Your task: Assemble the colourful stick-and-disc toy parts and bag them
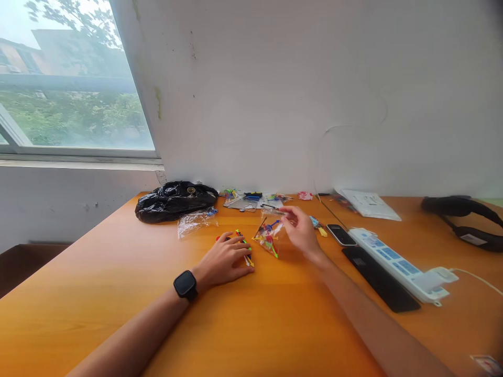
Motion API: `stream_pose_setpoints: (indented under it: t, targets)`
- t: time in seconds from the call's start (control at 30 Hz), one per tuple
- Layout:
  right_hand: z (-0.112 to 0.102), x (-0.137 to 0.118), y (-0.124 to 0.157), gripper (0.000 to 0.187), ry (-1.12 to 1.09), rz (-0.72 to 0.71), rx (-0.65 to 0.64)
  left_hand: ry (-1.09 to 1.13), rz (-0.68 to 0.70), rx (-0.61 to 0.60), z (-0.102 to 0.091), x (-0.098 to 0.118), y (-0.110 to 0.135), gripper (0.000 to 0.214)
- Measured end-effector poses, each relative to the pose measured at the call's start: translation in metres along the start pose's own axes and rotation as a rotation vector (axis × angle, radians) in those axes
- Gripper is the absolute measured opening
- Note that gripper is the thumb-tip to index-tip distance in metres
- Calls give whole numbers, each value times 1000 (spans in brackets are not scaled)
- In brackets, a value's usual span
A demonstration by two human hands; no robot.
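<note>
On the brown surface [243, 324], a bulky black plastic bag [175, 203] lay at the back left, with a crumpled clear wrapper [196, 225] just beside it. The left hand [226, 255], a black watch [185, 284] on its wrist, rested palm down, its grip released and fingers loosely spread over colourful plastic pieces [250, 261] that it partly hid. Just right of these was a clear bag [269, 240] of similar bright pieces, its top pinched in the grip of the right hand [301, 230], and farther right lay a dark-faced device [341, 235] and a white power strip [395, 262]
</note>
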State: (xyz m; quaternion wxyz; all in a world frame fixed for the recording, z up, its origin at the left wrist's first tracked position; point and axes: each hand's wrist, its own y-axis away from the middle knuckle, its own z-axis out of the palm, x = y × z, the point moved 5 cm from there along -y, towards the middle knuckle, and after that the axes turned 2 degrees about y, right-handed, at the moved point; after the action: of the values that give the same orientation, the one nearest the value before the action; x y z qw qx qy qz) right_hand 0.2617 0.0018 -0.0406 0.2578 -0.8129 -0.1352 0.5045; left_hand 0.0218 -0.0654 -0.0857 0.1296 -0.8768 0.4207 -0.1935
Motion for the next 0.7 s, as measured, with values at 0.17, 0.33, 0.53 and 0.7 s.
stream_pose_setpoints:
  t: [0.17, 0.33, 0.53, 0.7]
  targets:
    - [-8, 40, 24, 51, -95, 278, -8, 43, -16, 71, -17, -5, 7, 23]
    - [3, 60, 32, 49, -254, 519, -140, 49, -2, 61, -15, -1, 4, 13]
    - [0, 57, 36, 39, -347, 606, -199, 43, -58, 151, -25, -13, 9, 15]
    - [-3, 23, 34, 45, -615, 500, -249, 307, -319, 320, -31, -8, 3, 22]
